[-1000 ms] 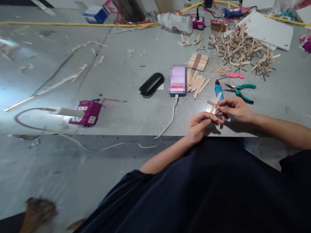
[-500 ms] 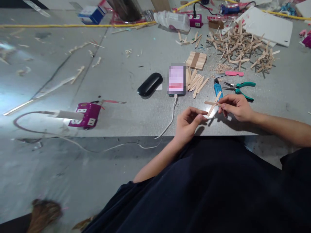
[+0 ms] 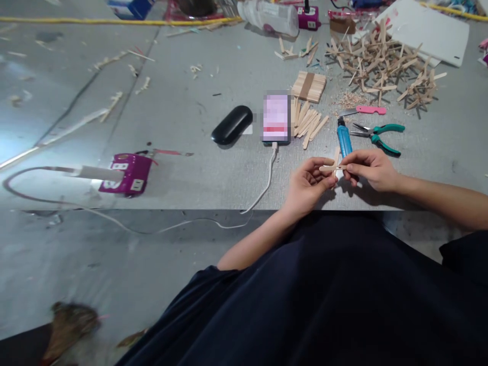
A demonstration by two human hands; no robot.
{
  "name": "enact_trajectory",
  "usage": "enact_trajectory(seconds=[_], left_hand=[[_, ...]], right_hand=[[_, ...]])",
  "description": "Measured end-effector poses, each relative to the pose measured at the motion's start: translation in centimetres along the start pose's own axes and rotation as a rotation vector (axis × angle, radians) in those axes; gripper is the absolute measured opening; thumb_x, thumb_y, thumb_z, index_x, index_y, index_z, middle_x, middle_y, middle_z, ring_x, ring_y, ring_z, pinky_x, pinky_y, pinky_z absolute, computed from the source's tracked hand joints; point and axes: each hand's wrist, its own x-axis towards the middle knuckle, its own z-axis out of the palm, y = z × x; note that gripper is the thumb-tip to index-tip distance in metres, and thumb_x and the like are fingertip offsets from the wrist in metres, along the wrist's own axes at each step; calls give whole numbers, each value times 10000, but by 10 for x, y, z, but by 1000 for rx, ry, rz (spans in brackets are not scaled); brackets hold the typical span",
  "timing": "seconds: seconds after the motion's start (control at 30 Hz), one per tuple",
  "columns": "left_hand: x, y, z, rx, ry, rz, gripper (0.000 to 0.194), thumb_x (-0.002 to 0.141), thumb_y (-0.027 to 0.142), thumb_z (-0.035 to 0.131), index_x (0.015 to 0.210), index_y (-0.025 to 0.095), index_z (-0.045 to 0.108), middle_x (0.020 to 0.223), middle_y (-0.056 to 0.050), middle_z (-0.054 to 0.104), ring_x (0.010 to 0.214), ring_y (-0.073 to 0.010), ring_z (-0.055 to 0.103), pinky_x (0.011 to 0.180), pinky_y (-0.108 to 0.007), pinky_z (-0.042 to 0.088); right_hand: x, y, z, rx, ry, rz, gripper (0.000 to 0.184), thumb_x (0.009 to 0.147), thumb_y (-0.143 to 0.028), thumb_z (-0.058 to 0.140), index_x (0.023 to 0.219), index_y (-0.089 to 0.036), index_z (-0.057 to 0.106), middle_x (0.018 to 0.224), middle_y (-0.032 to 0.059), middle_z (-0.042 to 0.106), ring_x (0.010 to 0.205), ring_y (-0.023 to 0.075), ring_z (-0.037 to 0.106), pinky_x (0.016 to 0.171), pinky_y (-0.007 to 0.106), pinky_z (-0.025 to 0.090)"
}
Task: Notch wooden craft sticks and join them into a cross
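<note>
Two wooden craft sticks (image 3: 327,169) cross each other just above the front edge of the table. My right hand (image 3: 370,171) pinches the right end of the level stick. From the left, my left hand (image 3: 307,187) has its thumb and fingers closed around the lower end of the upright stick. Behind my right hand lies a blue utility knife (image 3: 344,141). Teal-handled pliers (image 3: 377,134) lie open to its right, and a pink folding knife (image 3: 369,110) with its blade out lies behind them.
Loose craft sticks (image 3: 310,124) and a banded bundle (image 3: 309,87) lie beyond my hands, with a heap of crossed sticks (image 3: 377,61) farther back. A phone (image 3: 276,119) on a white cable (image 3: 266,187), a black case (image 3: 232,125) and a purple power block (image 3: 131,175) are leftward.
My left hand has moved right and slightly up, closing on the lower end of the crossing stick. That stick now stands more upright. The view has shifted slightly.
</note>
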Motion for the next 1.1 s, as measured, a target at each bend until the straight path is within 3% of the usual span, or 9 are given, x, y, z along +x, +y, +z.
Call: enact_trajectory(seconds=[0.27,0.5,0.7,0.93,1.1], left_hand=[[-1,0,7,-7,22,17,505,842,442,1038,1177,230,725,953,-25,883,897,-189,870,817,-309,719],[-3,-5,1,71,43,16,432,869,317,961,1214,215,720,968,-24,862,802,-144,812,760,-277,673],[-2,-1,-11,169,77,108,460,879,383,954,1258,220,748,1166,-72,876,1008,-173,848,878,-297,686],[-1,4,-19,385,201,118,290,916,289,863,1183,204,791,838,-4,803,740,-133,746,726,-290,577],[6,6,-46,502,317,100,279,888,232,818,1164,207,780,824,-3,788,732,-151,738,696,-304,540]], right_hand=[[0,0,0,-10,-27,22,290,967,-448,899,1044,-183,807,787,4,783,583,123,693,570,268,590],[0,-2,1,-59,-44,55,268,975,-434,873,1041,-184,800,785,6,782,592,125,697,564,264,585],[-2,-6,4,-127,-56,70,232,989,-410,832,1046,-187,802,781,7,775,609,127,681,578,272,577],[-5,-6,8,-241,-39,67,230,1009,-396,790,1105,-188,811,857,35,817,604,131,676,577,289,559],[-3,-5,1,-338,32,25,276,1022,-430,786,1177,-203,816,959,69,857,645,155,702,602,322,573]])
